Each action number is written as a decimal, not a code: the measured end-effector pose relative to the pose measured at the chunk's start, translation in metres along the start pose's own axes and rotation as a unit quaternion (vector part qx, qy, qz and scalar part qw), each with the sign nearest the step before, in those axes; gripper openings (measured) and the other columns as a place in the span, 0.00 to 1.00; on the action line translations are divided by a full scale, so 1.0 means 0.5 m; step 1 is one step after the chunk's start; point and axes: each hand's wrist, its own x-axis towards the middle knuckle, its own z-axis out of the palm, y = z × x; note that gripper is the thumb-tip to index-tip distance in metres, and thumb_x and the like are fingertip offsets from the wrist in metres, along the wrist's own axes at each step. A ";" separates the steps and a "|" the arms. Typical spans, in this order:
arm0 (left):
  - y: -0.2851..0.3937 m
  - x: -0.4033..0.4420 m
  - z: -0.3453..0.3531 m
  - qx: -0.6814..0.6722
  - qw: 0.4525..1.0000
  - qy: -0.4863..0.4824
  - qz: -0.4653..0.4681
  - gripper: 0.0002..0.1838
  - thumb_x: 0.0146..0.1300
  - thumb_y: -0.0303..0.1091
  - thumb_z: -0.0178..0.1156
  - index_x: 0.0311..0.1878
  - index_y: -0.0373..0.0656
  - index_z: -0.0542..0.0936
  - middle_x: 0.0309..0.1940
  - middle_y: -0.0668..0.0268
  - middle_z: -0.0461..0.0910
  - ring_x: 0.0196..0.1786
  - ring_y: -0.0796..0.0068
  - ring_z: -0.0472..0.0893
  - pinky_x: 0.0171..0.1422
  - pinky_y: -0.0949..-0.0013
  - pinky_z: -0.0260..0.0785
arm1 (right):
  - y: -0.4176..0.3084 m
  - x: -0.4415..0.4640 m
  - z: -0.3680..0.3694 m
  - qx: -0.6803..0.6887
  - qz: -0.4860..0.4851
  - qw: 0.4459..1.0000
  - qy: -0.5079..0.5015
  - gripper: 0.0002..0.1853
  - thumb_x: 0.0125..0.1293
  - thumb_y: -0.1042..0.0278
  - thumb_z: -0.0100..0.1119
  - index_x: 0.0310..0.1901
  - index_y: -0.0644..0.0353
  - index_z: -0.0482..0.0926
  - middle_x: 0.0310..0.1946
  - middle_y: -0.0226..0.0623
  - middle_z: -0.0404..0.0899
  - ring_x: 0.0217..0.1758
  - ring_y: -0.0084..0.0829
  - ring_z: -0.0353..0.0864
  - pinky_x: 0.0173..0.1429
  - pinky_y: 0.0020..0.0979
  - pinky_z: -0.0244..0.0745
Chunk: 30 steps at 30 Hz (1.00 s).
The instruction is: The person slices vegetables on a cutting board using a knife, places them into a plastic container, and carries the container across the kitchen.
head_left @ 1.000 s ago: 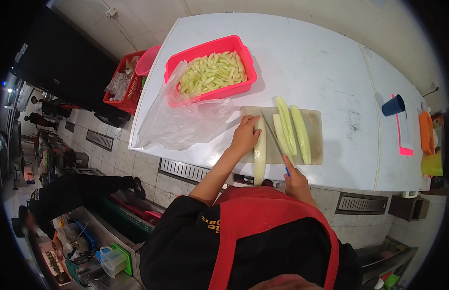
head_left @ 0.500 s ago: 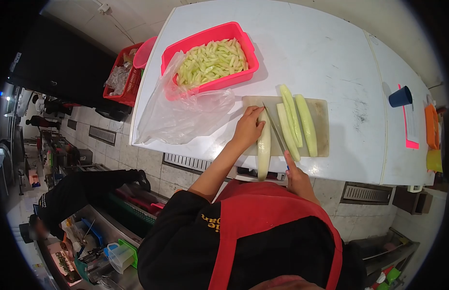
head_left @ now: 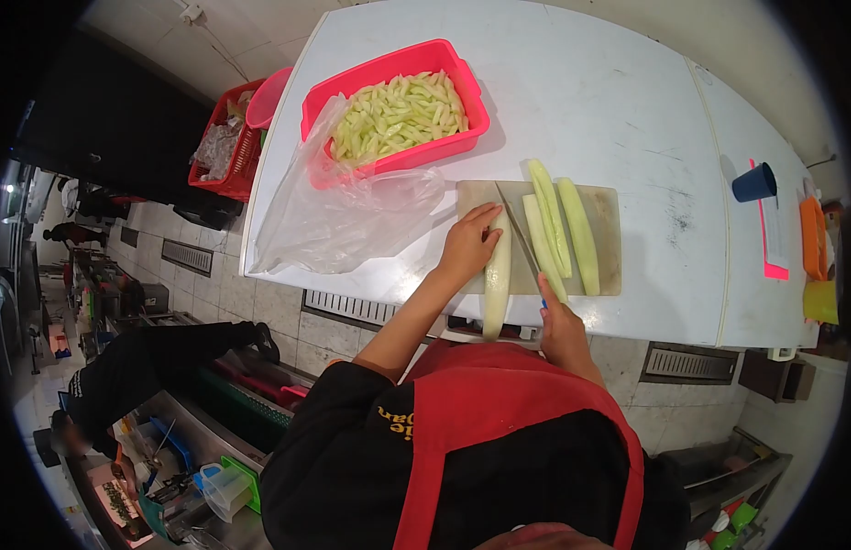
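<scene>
My left hand (head_left: pixel 473 244) holds a whole peeled cucumber (head_left: pixel 498 293) against the left part of the cutting board (head_left: pixel 607 266), fingertips near its far end. The cucumber's near end sticks out past the board and table edge. In my right hand (head_left: pixel 565 335) is a knife (head_left: pixel 520 226) with a blue handle, its long blade pointing away from me, close along the cucumber's right side. Whether the edge touches the flesh I cannot tell. Right of the blade lie long peeled cucumber pieces (head_left: pixel 581 236) on the board.
A pink tub (head_left: pixel 416 161) of cut cucumber sticks stands at the back left, a clear plastic bag (head_left: pixel 343 220) draped from it. A blue cup (head_left: pixel 754 183) is far right. Red crates (head_left: pixel 225 151) stand beyond the table's left edge. Another person (head_left: pixel 141 367) leans over a counter at left.
My right hand and the knife have slid a little forward, away from my body, so the tip reaches farther up the board. My left hand stays on the cucumber. The view has shifted slightly.
</scene>
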 end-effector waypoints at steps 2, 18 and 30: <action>-0.001 -0.003 0.003 -0.009 1.000 0.004 0.002 0.21 0.57 0.28 0.62 0.55 0.40 0.78 0.57 0.54 0.75 0.47 0.57 0.81 0.52 0.65 0.74 | -0.012 -0.006 -0.027 -0.020 0.034 0.999 -0.038 0.33 0.66 0.76 0.49 0.72 0.44 0.55 0.31 0.55 0.76 0.34 0.54 0.78 0.41 0.48 0.73; -0.017 -0.005 0.016 0.032 0.999 0.030 0.028 0.19 0.57 0.27 0.63 0.53 0.39 0.79 0.56 0.53 0.76 0.44 0.58 0.82 0.48 0.67 0.76 | -0.013 -0.034 -0.050 -0.020 0.025 0.999 -0.035 0.33 0.65 0.76 0.51 0.71 0.42 0.57 0.29 0.53 0.77 0.32 0.53 0.79 0.37 0.48 0.74; 0.010 0.017 -0.007 0.080 0.994 -0.078 0.001 0.27 0.58 0.22 0.57 0.64 0.45 0.70 0.57 0.55 0.65 0.47 0.56 0.77 0.54 0.62 0.70 | -0.008 -0.032 -0.052 0.018 0.034 0.999 -0.016 0.33 0.65 0.78 0.50 0.70 0.42 0.58 0.30 0.53 0.78 0.34 0.53 0.79 0.40 0.46 0.73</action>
